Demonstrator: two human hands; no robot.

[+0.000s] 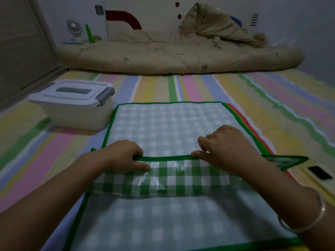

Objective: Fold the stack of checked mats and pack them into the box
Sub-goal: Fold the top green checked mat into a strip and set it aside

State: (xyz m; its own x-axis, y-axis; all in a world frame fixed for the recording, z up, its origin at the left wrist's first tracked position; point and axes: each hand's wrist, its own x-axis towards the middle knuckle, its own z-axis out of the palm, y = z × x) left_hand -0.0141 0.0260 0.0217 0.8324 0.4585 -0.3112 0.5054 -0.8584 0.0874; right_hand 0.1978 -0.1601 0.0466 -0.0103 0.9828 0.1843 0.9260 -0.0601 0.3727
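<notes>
Item: green checked mat (166,124), top of a stack laid flat on the striped floor covering (199,87), directly in front of the person. Pale underside faces up over most of its area; a band of the brighter checked face (163,180) is turned over across the middle, ending in the green border (166,157). One green-bordered corner (286,161) juts out at the right. At least one further mat lies beneath, seen as a red edge (241,117) along the right side; the number of mats cannot be told. Left hand (125,153): grip closed on the green border, thumb and fingers pinching it. Right hand (224,147): grip likewise pinched on the same border, further right; a bangle (319,214) sits on that wrist. Step in hand, by judgement: the first fold of the top mat, with packing not yet begun. The next move likely calls for carrying the border evenly with both hands so that the edges meet square, then pressing the crease. Box (72,113): white plastic, just beside the mat's far left corner, lid (72,91) on with grey latches (107,94); it must be opened before packing. Beyond: rumpled beige bedding (172,51), a small fan (73,29). Right: a dark flat object (320,172) on the floor. Brands, labels, writing: none legible.
</notes>
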